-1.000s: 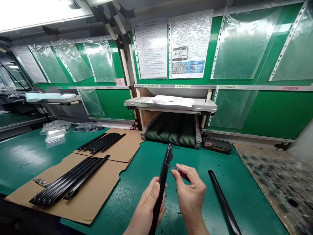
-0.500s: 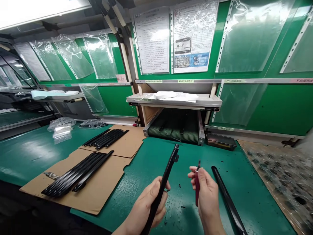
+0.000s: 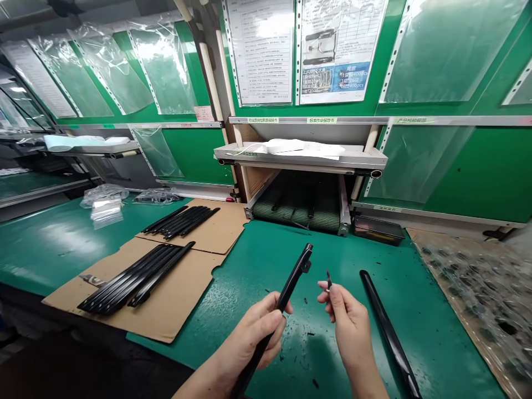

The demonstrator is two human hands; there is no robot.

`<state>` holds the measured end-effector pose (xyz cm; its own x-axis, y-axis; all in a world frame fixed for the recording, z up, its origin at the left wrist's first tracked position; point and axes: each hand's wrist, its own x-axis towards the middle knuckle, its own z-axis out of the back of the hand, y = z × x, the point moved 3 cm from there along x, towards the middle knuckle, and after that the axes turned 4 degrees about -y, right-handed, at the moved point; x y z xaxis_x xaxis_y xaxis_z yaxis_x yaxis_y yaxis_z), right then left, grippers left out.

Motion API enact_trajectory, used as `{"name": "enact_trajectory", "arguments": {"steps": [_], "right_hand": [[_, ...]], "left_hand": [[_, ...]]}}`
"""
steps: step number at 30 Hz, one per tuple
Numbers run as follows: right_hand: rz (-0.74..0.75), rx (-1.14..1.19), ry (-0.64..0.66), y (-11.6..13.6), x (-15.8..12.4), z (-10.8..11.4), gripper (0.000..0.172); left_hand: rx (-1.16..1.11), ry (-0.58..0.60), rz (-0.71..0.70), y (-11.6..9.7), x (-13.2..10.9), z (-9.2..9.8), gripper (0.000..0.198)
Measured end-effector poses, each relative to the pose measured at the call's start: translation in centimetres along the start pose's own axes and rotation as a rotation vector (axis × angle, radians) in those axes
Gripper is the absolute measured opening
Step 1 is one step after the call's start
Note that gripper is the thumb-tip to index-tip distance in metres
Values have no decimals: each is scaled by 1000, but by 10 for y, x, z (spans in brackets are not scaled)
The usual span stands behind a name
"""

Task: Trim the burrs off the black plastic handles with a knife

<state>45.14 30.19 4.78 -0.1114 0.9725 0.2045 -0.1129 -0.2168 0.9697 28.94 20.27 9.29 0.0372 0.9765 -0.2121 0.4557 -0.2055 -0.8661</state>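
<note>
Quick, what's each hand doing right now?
Left hand: closed around a long, glossy black strip.
Right hand: closed on a slim tool with a dark, pointed tip.

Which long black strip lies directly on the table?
The strip right of your right hand, lying alone, unlike those on cardboard or in your left hand.

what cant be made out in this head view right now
All in the head view:
- Held black strip: lower end cut off by the bottom edge; left hand covers its middle.
- Pointed tool: right hand hides its handle.
- Loose black strip: near end cut off by the bottom edge.
- Conveyor belt: far end lost in shadow beneath the shelf.
- Left printed sheet: print too small to read.
</note>
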Motion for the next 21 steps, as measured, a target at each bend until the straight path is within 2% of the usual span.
{"name": "enact_trajectory", "arguments": {"steps": [2, 6, 11, 16, 21], "right_hand": [[5, 9, -5, 10, 0, -2, 50], [108, -76, -34, 23, -6, -10, 39], [185, -87, -180, 35, -7, -12, 32], [205, -26, -220, 34, -8, -12, 28], [181, 28, -281, 28, -12, -18, 29]], "left_hand": [[39, 24, 11, 2, 1, 3, 44], [114, 31, -12, 4, 3, 9, 45], [231, 35, -35, 4, 1, 11, 51], [269, 24, -26, 1, -3, 8, 65], [266, 0, -41, 1, -6, 4, 70]]}}
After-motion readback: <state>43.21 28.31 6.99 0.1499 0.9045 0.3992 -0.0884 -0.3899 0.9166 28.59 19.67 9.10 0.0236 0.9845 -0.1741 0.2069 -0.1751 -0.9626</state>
